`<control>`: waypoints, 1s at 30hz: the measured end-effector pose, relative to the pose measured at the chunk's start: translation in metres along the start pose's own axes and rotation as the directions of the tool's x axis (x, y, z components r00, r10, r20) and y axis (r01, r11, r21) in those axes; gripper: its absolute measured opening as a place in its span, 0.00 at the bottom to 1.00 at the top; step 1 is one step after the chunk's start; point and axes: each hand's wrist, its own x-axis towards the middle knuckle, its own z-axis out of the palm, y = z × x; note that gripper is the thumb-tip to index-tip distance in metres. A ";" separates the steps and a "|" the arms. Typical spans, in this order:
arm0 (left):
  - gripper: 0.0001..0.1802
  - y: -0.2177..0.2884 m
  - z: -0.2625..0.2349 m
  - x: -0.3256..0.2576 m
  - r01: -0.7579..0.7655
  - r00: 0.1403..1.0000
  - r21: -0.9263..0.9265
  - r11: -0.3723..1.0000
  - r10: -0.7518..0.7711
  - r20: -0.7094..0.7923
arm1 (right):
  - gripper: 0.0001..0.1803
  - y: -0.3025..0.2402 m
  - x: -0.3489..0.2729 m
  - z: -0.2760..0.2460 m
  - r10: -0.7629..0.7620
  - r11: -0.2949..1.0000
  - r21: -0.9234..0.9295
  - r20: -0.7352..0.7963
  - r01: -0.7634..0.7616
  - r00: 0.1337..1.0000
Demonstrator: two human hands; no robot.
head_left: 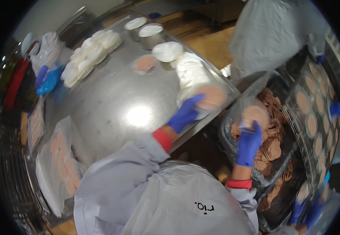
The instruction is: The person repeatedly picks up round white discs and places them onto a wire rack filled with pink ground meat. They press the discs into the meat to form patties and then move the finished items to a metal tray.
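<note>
My left hand (pixel 185 114), in a blue glove, grips the edge of a flat, round pink meat patty (pixel 212 98) at the table's right edge. The patty is blurred and overlaps the end of a long row of white paper discs (pixel 193 70) lying on the table. My right hand (pixel 250 145), also gloved in blue, has its fingers closed on another pink patty (pixel 255 113). That one is above a plastic-lined bin (pixel 228 129) holding a heap of brownish-pink patties (pixel 272 127). The undersides of both held patties are hidden.
On the steel table (pixel 111 92) stand metal cylinders (pixel 151 41) topped with white discs, a lone patty (pixel 145 63) and a white paper row (pixel 91 55). Patties lie on papered trays (pixel 62 160) at left. A mesh belt (pixel 295 113) carries patties at right. Co-workers' gloved hands (pixel 307 209) are lower right.
</note>
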 end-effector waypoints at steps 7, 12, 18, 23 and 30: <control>0.14 0.059 -0.082 -0.040 -0.404 0.803 0.344 0.848 0.509 -0.310 | 0.23 0.087 -0.044 0.038 0.618 0.782 -0.127 0.275 -0.610 0.736; 0.30 0.019 -0.003 0.074 -0.290 0.608 0.650 -0.702 0.390 0.692 | 0.25 0.034 -0.017 -0.002 0.326 0.934 0.128 0.085 -0.334 0.942; 0.11 -0.009 0.052 0.131 -0.439 0.750 0.713 -0.546 0.214 0.625 | 0.24 -0.055 0.011 -0.079 -0.014 0.956 0.288 -0.138 0.054 0.990; 0.15 -0.148 0.150 0.122 -0.102 0.967 0.409 0.907 -0.005 0.253 | 0.22 -0.145 0.035 -0.081 -0.207 0.908 0.356 -0.082 0.222 0.975; 0.27 -0.189 0.206 0.082 0.524 0.721 -0.117 0.844 -0.366 0.589 | 0.20 -0.142 0.063 -0.117 -0.377 0.870 0.262 -0.194 0.418 0.906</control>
